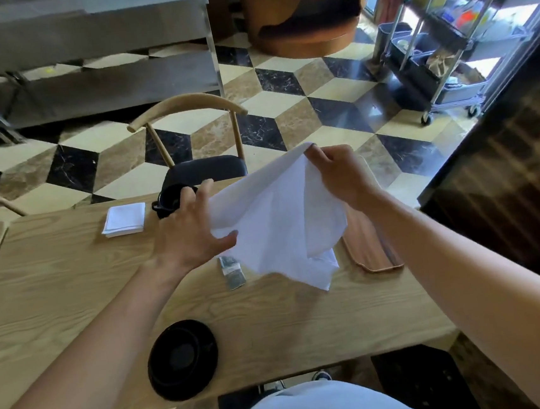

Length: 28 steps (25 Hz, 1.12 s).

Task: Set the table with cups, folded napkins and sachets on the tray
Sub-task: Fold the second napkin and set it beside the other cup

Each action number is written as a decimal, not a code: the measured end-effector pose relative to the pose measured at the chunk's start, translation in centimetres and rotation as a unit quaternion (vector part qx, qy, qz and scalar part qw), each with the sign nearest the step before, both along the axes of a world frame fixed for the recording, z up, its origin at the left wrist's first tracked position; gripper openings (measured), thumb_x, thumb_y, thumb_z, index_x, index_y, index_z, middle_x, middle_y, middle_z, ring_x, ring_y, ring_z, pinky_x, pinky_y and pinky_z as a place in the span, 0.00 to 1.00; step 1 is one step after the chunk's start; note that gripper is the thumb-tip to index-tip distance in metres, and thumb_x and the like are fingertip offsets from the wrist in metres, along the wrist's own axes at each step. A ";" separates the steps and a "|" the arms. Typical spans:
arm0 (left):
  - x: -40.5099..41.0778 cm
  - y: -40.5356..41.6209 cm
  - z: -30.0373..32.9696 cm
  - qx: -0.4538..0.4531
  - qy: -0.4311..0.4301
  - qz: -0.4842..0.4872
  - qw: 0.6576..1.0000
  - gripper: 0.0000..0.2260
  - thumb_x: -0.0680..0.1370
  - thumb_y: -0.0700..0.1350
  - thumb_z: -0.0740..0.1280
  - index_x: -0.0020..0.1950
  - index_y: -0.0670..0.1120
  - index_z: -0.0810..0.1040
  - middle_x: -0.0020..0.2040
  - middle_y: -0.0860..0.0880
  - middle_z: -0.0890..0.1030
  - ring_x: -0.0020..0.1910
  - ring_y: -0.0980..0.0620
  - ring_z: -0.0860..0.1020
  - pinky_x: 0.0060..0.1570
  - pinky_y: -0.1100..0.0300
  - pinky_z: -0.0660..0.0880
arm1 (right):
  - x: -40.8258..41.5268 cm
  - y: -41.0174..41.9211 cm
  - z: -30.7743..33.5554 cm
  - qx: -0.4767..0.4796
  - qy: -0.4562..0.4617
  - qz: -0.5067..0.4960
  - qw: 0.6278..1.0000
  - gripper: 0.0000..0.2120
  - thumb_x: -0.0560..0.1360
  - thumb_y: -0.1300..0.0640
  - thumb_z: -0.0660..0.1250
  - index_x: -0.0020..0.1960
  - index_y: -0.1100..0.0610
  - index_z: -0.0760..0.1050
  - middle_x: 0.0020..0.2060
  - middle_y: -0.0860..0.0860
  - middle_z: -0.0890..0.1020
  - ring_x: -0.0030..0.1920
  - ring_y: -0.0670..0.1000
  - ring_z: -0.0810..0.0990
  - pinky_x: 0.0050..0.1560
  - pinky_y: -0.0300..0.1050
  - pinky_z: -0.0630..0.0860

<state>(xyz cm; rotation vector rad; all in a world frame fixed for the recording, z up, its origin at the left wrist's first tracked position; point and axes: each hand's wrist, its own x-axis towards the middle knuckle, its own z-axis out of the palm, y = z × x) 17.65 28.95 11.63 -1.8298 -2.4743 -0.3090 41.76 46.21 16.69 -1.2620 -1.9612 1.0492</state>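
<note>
The right hand [338, 178] is up in the air over the table [72, 289]. Its fingers pinch the top corner of a big white napkin [280, 223]. The napkin is open, not folded, and it hangs down from that corner. Its low tip dangles just above the table.

The left hand [192, 231] is at the left edge of the napkin. The thumb and fingers are spread, and the cloth sits between them, so this hand grips the side of the napkin too.

Under the napkin lies a small grey sachet [232, 272], flat on the wood. Just to its right is a brown tray [370, 247]. The napkin hides part of the tray, so I cannot tell what is on it.

Behind the left hand stands a black cup [169, 199], partly hidden by the fingers. Beside it, to the left, is a small white folded napkin [125, 220] lying flat.

Close to the person, near the front edge of the table, sits a black saucer [183, 359].

On the far side of the table is a chair [196, 139] with a curved wooden back and a dark seat. The floor [286, 117] has black, brown and cream tiles.
</note>
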 end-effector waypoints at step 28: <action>7.2 6.2 1.6 0.271 -0.301 0.046 0.913 0.05 0.70 0.48 0.61 0.41 0.48 0.70 0.40 0.54 0.71 0.39 0.50 0.72 0.37 0.54 0.69 | -1.8 -1.7 3.8 -0.037 -0.064 0.107 0.992 0.20 0.80 0.49 0.69 0.32 0.54 0.72 0.22 0.43 0.69 0.23 0.41 0.65 0.24 0.32 0.60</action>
